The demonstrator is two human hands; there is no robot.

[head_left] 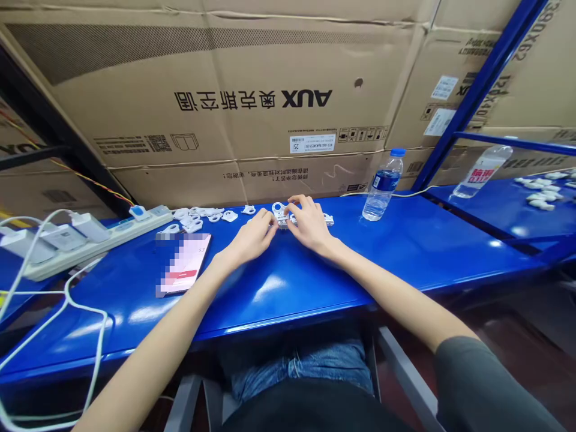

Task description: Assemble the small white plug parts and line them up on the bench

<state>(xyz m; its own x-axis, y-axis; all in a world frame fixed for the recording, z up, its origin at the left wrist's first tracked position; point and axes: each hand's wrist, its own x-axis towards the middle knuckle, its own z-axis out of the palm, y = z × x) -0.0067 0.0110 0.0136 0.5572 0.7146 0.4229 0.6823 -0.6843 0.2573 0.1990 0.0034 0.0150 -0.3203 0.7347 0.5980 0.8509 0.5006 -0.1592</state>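
Observation:
Near the back of the blue table, a small white plastic part with a ring-shaped end (279,208) sits between my two hands. My left hand (254,235) has its fingers bent together, the fingertips pinching at the left side of this part. From the right, my right hand (311,225) curls over it, thumb and fingers closing on it and covering much of it. More white plastic (329,220) sticks out beyond my right hand; whether it joins the ringed part is hidden. Similar loose white ringed parts (193,225) lie in a scattered group to the left.
A pink-screened phone (191,264) lies left of my forearm. Behind it runs a power strip (112,239) with chargers and white cables (99,336). A blue-capped water bottle (381,187) stands at right. Large cardboard boxes (252,144) wall off the back; a blue post (468,96) rises at right.

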